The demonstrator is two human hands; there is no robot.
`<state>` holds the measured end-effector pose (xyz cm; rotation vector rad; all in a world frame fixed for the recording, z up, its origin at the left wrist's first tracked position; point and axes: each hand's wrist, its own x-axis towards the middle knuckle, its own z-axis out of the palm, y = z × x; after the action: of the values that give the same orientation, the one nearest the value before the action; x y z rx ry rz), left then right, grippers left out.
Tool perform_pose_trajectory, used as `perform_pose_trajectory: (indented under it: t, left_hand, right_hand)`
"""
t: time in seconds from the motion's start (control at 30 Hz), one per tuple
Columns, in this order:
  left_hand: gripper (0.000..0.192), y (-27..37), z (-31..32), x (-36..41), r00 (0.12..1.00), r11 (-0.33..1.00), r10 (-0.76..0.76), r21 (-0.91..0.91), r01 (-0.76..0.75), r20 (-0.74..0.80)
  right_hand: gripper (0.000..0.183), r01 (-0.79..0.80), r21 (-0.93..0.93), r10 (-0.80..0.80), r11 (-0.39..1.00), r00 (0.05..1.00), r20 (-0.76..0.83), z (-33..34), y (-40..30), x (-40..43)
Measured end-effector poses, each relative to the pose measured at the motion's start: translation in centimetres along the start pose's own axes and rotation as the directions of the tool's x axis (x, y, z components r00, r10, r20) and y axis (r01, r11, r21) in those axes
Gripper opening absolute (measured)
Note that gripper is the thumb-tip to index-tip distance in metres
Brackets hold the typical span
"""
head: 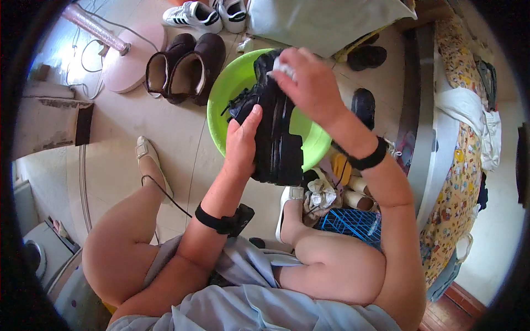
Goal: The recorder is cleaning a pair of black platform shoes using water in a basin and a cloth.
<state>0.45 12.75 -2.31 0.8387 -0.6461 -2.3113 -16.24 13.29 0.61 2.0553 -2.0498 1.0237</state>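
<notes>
A black lace-up shoe (273, 124) with a thick, blocky sole is held on its side above a lime-green plastic basin (219, 95). My left hand (241, 138) grips it around the laced upper, thumb along the side. Pinched in my right hand (312, 85) is a crumpled white cloth or tissue (283, 68), pressed to the toe end of the shoe. Most of the inside of the basin is hidden behind the shoe and hands.
Brown lined boots (188, 70) stand left of the basin, near a pink round stand base (132, 62). White sneakers (194, 15) sit beyond. To the right lie black shoes (364, 105), a blue wire basket (348, 223) and a bed with patterned bedding (451, 198). A cable crosses by my left leg.
</notes>
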Motion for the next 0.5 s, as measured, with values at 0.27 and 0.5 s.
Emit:
perform_pose_trajectory:
  t: [0.27, 0.5]
  left_hand:
    - [0.031, -0.1, -2.8, 2.0, 0.884, 0.962, 0.245, 0.213, -0.171, -0.397]
    - [0.032, -1.5, -1.6, 1.1, 0.913, 0.988, 0.152, 0.093, -0.126, -0.379]
  right_hand:
    - [0.022, -0.006, -0.003, 0.006, 1.0, 0.905, 0.425, -1.0, -7.2, -3.6]
    - [0.02, -0.03, -0.212, 0.085, 0.977, 0.962, 0.258, 2.1, -4.7, -2.3]
